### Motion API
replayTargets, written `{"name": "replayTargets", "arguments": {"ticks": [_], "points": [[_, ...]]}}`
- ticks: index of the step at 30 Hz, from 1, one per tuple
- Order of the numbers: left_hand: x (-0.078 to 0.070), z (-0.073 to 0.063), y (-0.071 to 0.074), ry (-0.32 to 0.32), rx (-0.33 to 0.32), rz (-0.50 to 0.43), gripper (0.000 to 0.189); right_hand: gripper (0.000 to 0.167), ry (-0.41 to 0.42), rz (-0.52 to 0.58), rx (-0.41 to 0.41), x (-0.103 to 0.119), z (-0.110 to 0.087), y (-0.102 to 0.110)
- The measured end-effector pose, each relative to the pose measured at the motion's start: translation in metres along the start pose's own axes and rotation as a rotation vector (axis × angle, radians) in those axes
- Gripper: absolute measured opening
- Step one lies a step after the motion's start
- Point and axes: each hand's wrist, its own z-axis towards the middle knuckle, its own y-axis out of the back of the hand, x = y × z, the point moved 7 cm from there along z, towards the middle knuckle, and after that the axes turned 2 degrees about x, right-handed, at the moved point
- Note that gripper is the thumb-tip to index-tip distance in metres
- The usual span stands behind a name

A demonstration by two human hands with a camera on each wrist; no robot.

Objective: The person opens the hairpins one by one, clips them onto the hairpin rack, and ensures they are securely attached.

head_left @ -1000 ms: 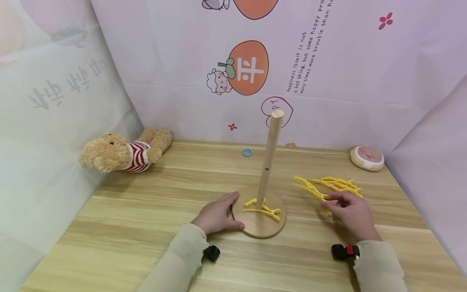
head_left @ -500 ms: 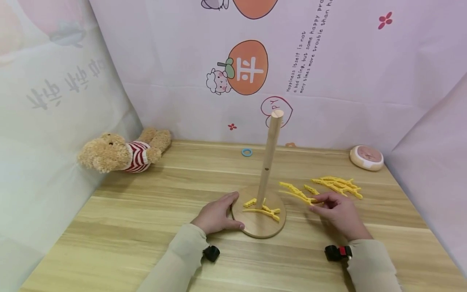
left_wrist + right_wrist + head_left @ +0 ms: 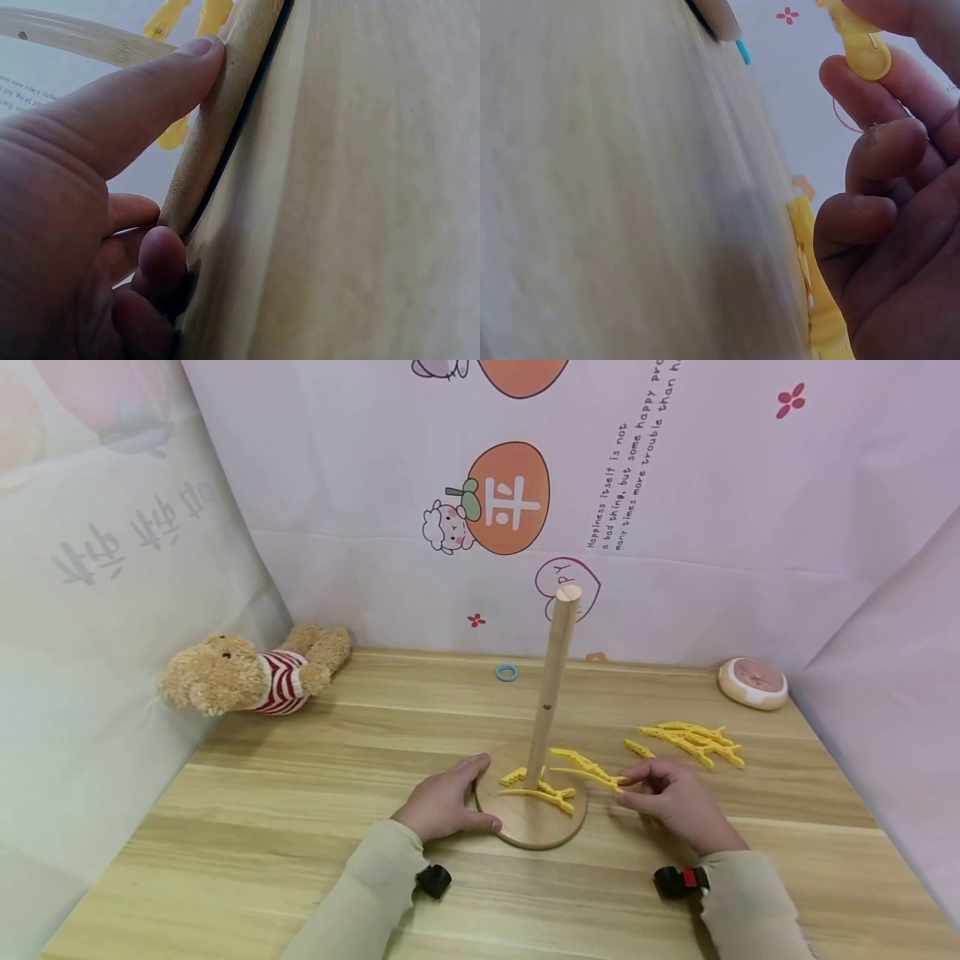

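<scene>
My right hand (image 3: pixel 678 802) pinches a yellow alligator hair clip (image 3: pixel 588 766) by its handle end. The clip's prongs spread apart and point left, over the right edge of the round wooden base. In the right wrist view only the clip's rounded end (image 3: pixel 870 64) shows between thumb and forefinger. My left hand (image 3: pixel 442 802) holds the left rim of the wooden stand (image 3: pixel 536 833), thumb on the near edge and fingers round the side. More yellow clips (image 3: pixel 555 795) lie on the base around the foot of its upright post (image 3: pixel 553 677).
Several yellow clips (image 3: pixel 697 739) lie in a pile at the right, with another yellow piece (image 3: pixel 638 748) beside it. A blue ring (image 3: pixel 507 672) lies behind the post. A teddy bear (image 3: pixel 255 672) rests back left, a round pink-topped object (image 3: pixel 753 682) back right.
My right hand has moved left with the hair clip, from near the pile to the edge of the base. The left hand and the stand have kept their places.
</scene>
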Motion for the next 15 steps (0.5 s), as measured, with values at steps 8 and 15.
{"name": "replayTargets", "arguments": {"ticks": [8,15], "points": [[0.0003,0.0003,-0.0003,0.002,0.002,-0.002,0.102,0.034,0.005,-0.037,0.026,-0.0001,0.0022,-0.0073],[0.0001,0.0001,0.0003,-0.002,-0.001,-0.007,0.102,0.032,0.008,-0.077,0.034,0.0035,0.002,-0.0102]]}}
